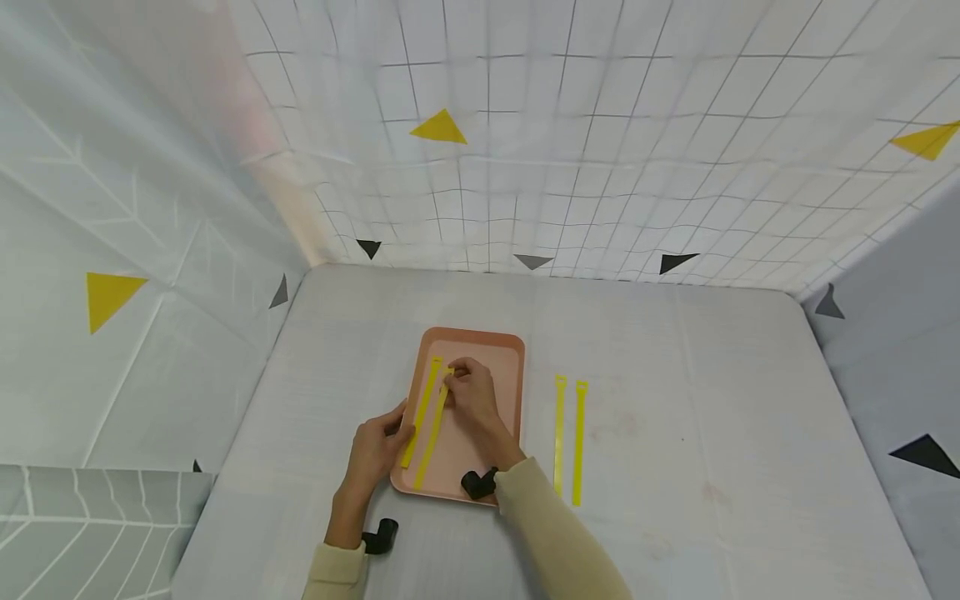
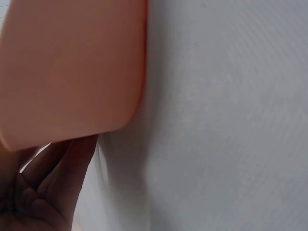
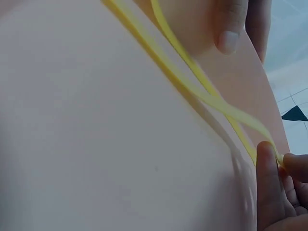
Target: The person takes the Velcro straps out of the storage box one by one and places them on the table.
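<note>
- In the lower middle of the head frame, the right hand (image 1: 474, 396) pinches the slotted top end of a yellow strip (image 1: 431, 446) over a pink tray (image 1: 497, 358); the strip's long axis slants from upper right to lower left, slotted end toward the top.
- Just left of it, a second strip (image 1: 422, 408) lies in the tray, nearly parallel, slotted end also upward.
- At the tray's left edge, the left hand (image 1: 372, 450) grips the rim, thumb on the inner side.
- Right of the tray, a third strip (image 1: 559, 437) and a fourth strip (image 1: 579, 442) lie nearly upright in the frame on a pale grey table (image 1: 720, 400).
- Across the top hangs a white gridded sheet (image 1: 600, 150) with yellow, grey and black triangles.
- At the lower left of the left wrist frame, the left fingers pass behind the tray wall; their tips are hidden.
- Lower right in the right wrist frame, thumb and finger grasp the strip, which runs to the upper left, crossing the second strip in view and casting a shadow.
</note>
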A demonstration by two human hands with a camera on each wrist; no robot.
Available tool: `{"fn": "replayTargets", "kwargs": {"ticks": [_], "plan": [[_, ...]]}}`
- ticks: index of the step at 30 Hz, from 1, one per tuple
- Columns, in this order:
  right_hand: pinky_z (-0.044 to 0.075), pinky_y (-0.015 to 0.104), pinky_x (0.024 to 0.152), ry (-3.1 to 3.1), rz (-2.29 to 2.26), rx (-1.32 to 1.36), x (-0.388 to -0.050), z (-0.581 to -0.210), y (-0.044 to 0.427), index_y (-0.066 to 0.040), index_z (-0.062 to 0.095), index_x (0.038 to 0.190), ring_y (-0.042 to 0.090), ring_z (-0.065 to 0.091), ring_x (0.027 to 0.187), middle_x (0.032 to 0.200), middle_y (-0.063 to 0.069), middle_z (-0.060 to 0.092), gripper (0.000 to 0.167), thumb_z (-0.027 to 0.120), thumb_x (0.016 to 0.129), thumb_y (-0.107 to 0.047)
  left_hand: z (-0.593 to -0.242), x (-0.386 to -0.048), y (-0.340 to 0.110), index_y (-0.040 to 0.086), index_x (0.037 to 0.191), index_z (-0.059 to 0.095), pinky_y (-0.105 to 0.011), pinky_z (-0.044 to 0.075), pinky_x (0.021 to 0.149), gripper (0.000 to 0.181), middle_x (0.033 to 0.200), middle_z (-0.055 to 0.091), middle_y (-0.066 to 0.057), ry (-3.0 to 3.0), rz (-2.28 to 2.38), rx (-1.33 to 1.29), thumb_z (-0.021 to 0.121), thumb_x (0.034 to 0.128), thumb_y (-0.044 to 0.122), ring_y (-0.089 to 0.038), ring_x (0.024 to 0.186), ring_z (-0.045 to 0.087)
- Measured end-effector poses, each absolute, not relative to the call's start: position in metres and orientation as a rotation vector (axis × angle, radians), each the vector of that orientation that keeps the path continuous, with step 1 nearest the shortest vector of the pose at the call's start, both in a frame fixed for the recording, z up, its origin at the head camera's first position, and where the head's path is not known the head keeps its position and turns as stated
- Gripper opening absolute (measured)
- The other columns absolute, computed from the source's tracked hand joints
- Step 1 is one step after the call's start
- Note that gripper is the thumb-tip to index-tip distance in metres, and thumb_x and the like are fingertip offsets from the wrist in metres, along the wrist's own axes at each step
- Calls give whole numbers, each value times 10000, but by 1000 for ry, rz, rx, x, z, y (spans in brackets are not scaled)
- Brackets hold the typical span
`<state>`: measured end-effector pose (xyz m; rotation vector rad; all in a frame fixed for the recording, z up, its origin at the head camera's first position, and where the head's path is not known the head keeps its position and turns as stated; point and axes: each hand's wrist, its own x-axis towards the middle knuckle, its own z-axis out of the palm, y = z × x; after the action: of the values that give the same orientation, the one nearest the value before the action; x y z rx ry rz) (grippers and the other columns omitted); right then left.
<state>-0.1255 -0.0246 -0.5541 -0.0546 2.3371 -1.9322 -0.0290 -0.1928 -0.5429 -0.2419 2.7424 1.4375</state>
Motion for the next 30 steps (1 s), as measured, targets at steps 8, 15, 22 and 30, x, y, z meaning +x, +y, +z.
{"fn": "replayTargets", "kwargs": {"ticks": [8, 15, 22, 30], "plan": [[573, 343, 558, 2172, -2084, 7, -125, -552, -19, 89, 644, 1147, 263, 649, 636, 898, 137, 597, 245, 651, 910, 27, -543, -29, -193, 24, 1383, 550, -436, 555, 834, 499, 1184, 672, -196, 2751, 1464, -202, 708, 918, 109, -306, 1030, 678], [582, 481, 585, 2030, -2194, 40, -122, -542, -12, 102, 620, 1218, 329, 654, 569, 952, 162, 576, 306, 647, 928, 10, -544, -30, -192, 31, 1381, 553, -437, 551, 847, 496, 1187, 671, -193, 2772, 1431, -211, 708, 920, 129, -304, 1036, 679], [570, 541, 647, 1969, -2232, 44, -123, -539, -3, 94, 607, 1264, 405, 672, 655, 996, 186, 570, 342, 639, 938, -7, -545, -29, -194, 24, 1369, 564, -452, 542, 862, 493, 1185, 674, -189, 2791, 1431, -195, 717, 912, 131, -313, 1037, 677], [587, 470, 644, 1938, -2199, 39, -122, -526, 2, 90, 604, 1277, 276, 681, 672, 1038, 191, 555, 361, 641, 934, -14, -546, -28, -194, 11, 1364, 566, -456, 545, 852, 491, 1167, 678, -203, 2800, 1440, -183, 718, 908, 114, -322, 1023, 682]]}}
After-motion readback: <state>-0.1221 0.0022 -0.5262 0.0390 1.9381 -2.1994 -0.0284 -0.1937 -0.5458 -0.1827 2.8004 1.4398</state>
